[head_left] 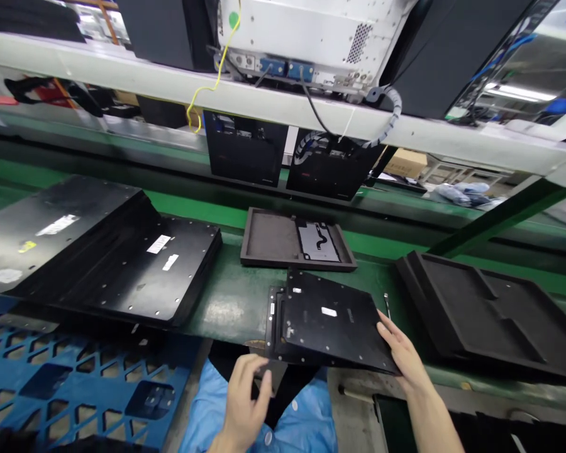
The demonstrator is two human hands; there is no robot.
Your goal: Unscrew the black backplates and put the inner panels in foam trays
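Observation:
My right hand [403,352] grips the right edge of a flat black panel [337,314], thumb on top and fingers underneath. The panel is tilted over a second black plate [272,321], whose left strip with small holes shows on the bench. White labels sit on the panel's face. My left hand [248,396] is just in front of the bench edge, near the plate's lower left corner. Its fingers are curved, with the thumb apart, and I see nothing held in them. Behind the panel lies a dark foam tray [268,236] with a grey-and-black part [318,240] in it.
To the left are stacks of black panels [170,270] with white labels. Dark foam trays [490,308] are stacked on the right, beside a small metal tool [387,305]. A blue plastic pallet [99,384] lies below left. A white shelf beam [283,100] with equipment crosses above the bench.

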